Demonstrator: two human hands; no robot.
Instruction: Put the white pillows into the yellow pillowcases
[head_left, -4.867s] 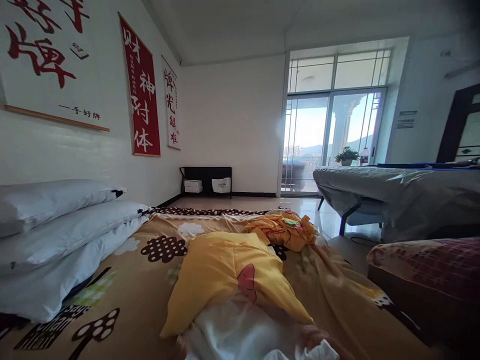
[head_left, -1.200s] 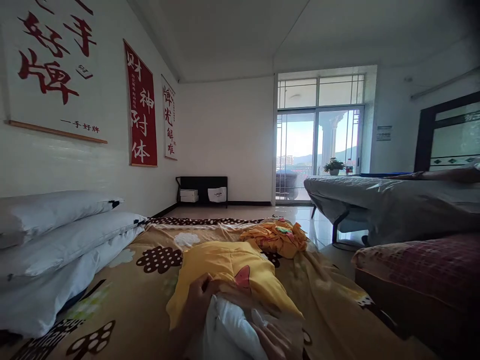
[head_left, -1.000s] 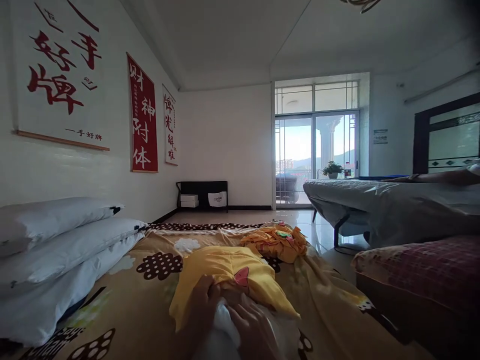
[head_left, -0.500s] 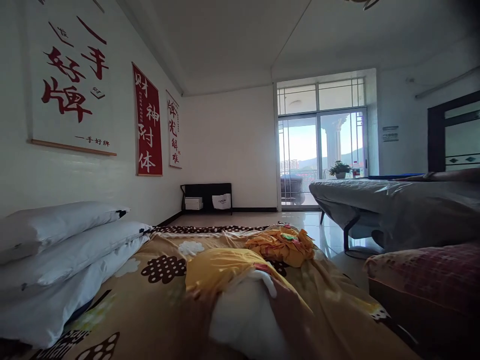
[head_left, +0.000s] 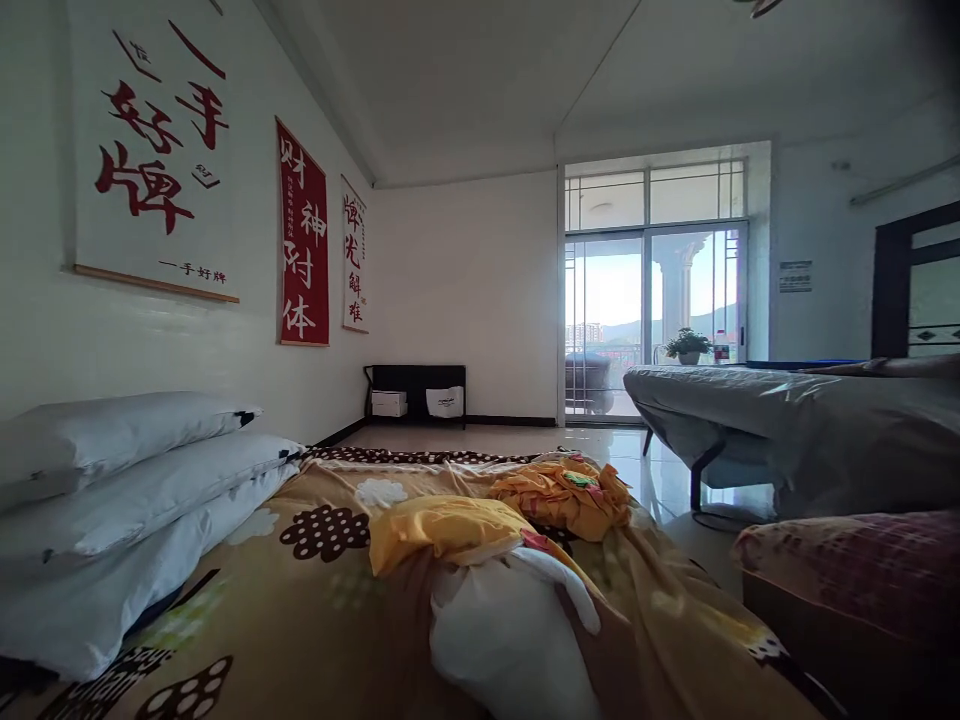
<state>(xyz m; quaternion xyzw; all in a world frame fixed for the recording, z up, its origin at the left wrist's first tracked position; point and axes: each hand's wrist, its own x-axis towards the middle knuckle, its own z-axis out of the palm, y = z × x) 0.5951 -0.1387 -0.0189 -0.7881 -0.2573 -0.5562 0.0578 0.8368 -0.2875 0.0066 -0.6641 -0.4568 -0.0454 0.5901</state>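
Neither of my hands can be made out in the head view. Low in the middle, a plump white pillow [head_left: 506, 620] lies on the bed, its near end cut off by the frame's lower edge. A yellow pillowcase [head_left: 450, 525] with a bit of red covers its far end. One white corner [head_left: 581, 595] sticks out to the right. Just beyond lies a crumpled orange-yellow cloth [head_left: 562, 495] with green and pink patches. Beneath them spreads a tan patterned bedsheet [head_left: 315, 610] with brown dotted shapes.
Several white pillows [head_left: 142, 490] are stacked at the left by the wall. A table under plastic [head_left: 750, 400] stands at the right, with a checked cushion or cover [head_left: 855, 565] nearer. A low black rack [head_left: 416, 380] and a glass door [head_left: 652, 310] are at the back.
The white pillow's near part shows more rounded and sharper, and its right corner sticks out further. The yellow pillowcase sits flatter. The view has shifted slightly.
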